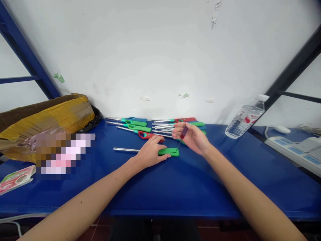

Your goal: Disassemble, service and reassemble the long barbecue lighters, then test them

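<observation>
Lying flat on the blue table is a green gas lighter [173,152], its metal barrel pointing left. My left hand [151,152] is closed over its middle and presses it to the table. Between the fingers of my right hand [194,137] is a small screwdriver [184,131] with a dark red-purple handle. Its thin shaft slants down to the right end of the green lighter, at or very near the surface. Behind my hands lie more lighters, among them a red lighter [146,135] and a green lighter [137,128].
A taped cardboard box [75,113] stands at the left, with a pink-and-green card [17,179] before it. A tilted water bottle [244,118] and a white power strip [293,150] are at the right. A white wall [160,60] closes off the back of the blue table [175,190].
</observation>
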`<state>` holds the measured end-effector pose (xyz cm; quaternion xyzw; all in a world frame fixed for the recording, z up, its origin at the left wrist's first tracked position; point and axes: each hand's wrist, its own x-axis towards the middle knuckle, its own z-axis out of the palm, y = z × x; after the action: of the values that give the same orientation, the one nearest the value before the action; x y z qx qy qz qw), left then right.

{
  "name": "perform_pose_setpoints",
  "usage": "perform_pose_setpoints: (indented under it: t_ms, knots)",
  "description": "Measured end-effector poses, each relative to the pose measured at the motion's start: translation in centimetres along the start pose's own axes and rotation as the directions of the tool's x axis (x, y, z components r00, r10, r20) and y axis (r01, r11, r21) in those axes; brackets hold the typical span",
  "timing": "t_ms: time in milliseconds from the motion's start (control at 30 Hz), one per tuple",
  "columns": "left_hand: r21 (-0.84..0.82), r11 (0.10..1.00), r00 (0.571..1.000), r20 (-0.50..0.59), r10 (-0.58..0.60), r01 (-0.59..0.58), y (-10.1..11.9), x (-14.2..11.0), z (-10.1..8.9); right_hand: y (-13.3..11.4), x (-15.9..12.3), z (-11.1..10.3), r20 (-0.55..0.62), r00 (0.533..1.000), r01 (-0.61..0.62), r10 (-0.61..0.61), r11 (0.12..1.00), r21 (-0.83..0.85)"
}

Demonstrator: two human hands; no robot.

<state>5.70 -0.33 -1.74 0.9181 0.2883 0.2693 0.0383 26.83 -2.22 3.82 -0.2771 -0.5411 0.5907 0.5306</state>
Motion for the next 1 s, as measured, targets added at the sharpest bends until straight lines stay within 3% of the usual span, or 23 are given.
perform_pose_setpoints:
  t_ms: [200, 433, 500, 567, 733, 800, 867, 933, 1000]
  knots:
    - [-0.016, 1.0, 1.0, 0.003, 0.013, -0.013, -0.1, 0.0, 0.0, 0.3, -0.1, -0.1, 0.075, 0.994, 0.095, -0.082, 0.978, -0.187]
    - [-0.025, 0.999, 0.999, 0.002, 0.043, -0.043, -0.2, -0.2, 0.2, 0.4, -0.1, -0.1, 0.011, 0.992, 0.122, -0.126, 0.936, -0.33]
    - [-0.021, 0.999, 0.999, -0.003, 0.037, -0.037, -0.2, -0.2, 0.3, 0.3, -0.2, -0.1, -0.008, 0.986, 0.147, -0.167, 0.89, -0.432]
    - [-0.015, 1.0, 1.0, -0.011, 0.026, -0.026, -0.1, -0.2, 0.3, 0.1, -0.3, 0.0, -0.022, 0.962, 0.207, -0.272, 0.782, -0.588]
    - [-0.011, 1.0, 1.0, -0.026, 0.016, -0.017, 0.0, -0.1, 0.2, -0.7, -0.9, -0.1, 0.074, 0.827, 0.321, -0.557, 0.36, -0.876]
    - [-0.01, 1.0, 0.999, -0.03, 0.012, -0.013, 0.1, -0.1, 0.1, -1.1, -1.1, -0.3, 0.054, 0.777, 0.298, -0.627, 0.291, -0.909]
    - [-0.006, 1.0, 1.0, -0.024, 0.009, -0.01, 0.1, -0.1, 0.1, -1.4, -1.2, -0.5, -0.028, 0.729, 0.253, -0.684, 0.306, -0.918]
    - [0.003, 1.0, 1.0, -0.015, 0.009, -0.009, 0.2, -0.1, 0.1, -1.6, -1.2, -0.8, -0.135, 0.695, 0.215, -0.706, 0.384, -0.898]
    - [0.017, 1.0, 1.0, -0.007, 0.018, -0.018, 0.2, 0.0, 0.0, -1.4, -1.1, -0.9, -0.207, 0.704, 0.191, -0.679, 0.461, -0.867]
